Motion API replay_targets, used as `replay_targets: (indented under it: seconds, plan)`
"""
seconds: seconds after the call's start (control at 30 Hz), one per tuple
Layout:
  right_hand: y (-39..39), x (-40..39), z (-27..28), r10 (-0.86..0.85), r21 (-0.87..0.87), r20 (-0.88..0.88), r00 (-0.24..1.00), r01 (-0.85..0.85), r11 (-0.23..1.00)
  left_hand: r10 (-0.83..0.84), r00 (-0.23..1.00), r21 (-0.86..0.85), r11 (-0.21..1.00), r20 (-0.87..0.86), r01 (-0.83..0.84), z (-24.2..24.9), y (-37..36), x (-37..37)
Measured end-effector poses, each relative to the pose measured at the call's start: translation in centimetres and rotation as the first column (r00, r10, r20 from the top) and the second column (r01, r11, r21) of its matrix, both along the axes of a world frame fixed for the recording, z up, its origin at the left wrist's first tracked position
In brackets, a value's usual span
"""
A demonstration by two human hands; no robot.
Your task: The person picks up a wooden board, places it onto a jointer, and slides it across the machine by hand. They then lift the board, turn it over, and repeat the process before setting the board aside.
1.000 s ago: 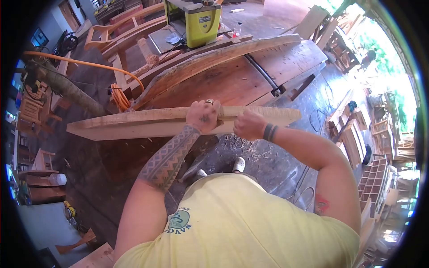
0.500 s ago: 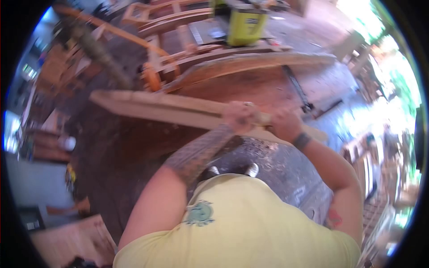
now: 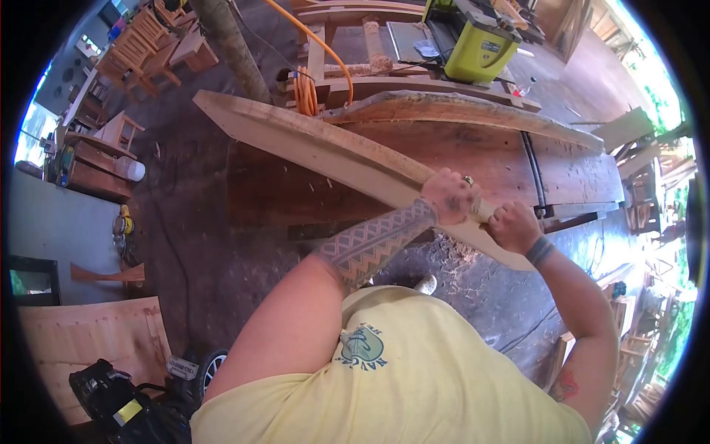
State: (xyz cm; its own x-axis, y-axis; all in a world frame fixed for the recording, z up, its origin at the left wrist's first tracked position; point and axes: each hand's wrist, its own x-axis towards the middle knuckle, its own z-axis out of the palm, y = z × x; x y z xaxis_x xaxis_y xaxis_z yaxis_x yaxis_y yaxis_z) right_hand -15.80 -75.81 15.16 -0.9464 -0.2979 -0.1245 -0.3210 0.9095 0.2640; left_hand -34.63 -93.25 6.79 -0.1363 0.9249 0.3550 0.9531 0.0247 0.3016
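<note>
A long, curved wooden board (image 3: 318, 152) lies aslant from the upper left to the lower right, over a reddish wooden tabletop (image 3: 466, 152). My left hand (image 3: 451, 196), with a ring on one finger, is closed over the middle right part of the board. Just to its right my right hand (image 3: 514, 226) is closed in a fist at the board's near side. Between the two hands shows a small pale wooden piece (image 3: 481, 210); what each hand grips is mostly hidden by the fingers.
Behind are a second curved slab (image 3: 473, 111), a coiled orange hose (image 3: 305, 92) and a green machine (image 3: 482, 50). A tree-trunk post (image 3: 233, 52) stands at the upper left. Shavings (image 3: 452, 259) lie on the floor. At the lower left is a black wheeled machine (image 3: 126, 403).
The view has shifted and sharpened. Both hands and the board appear further right and lower at the hand end, and the board slopes more steeply. Both hands remain closed.
</note>
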Motion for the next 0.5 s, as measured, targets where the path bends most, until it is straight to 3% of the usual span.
replay_targets:
  seconds: [0.07, 0.17, 0.2, 0.3, 0.37, 0.47, 0.5]
  plan:
    - [-0.1, -0.3, 0.3, 0.009, -0.002, 0.024, 1.0, -0.009, 1.0, -0.002, 1.0, 0.024, 1.0, 0.007, 0.002, -0.3, 0.0, -0.1]
    - [0.6, -0.2, -0.2, 0.015, -0.051, 0.046, 0.999, -0.013, 0.999, -0.063, 0.988, 0.4, 0.916, 0.142, 0.001, -4.3, 0.1, -0.8]
    - [1.8, 0.3, -1.4, 0.019, -0.106, 0.024, 1.0, -0.016, 0.994, -0.066, 0.991, 0.369, 0.929, 0.119, 0.017, -5.5, 0.2, -1.4]
    - [1.1, 3.6, 0.2, -0.31, -0.339, -0.062, 0.949, 0.272, 0.901, -0.055, 0.996, 0.227, 0.973, 0.073, 0.038, -4.4, -0.3, -2.1]
    - [0.7, 7.5, 0.6, -0.518, -0.507, -0.145, 0.843, 0.387, 0.771, -0.056, 0.998, 0.207, 0.977, -0.005, 0.056, -0.6, -1.1, -1.2]
    - [-0.6, 15.6, -3.1, -0.765, -0.605, -0.425, 0.484, 0.477, 0.638, -0.026, 1.0, -0.014, 1.0, 0.0, 0.026, 3.4, -1.3, -0.2]
    - [-0.8, 18.5, -4.8, -0.866, -0.643, -0.329, 0.376, 0.582, 0.497, -0.018, 1.0, -0.038, 0.999, -0.014, 0.017, 4.2, -1.4, 0.1]
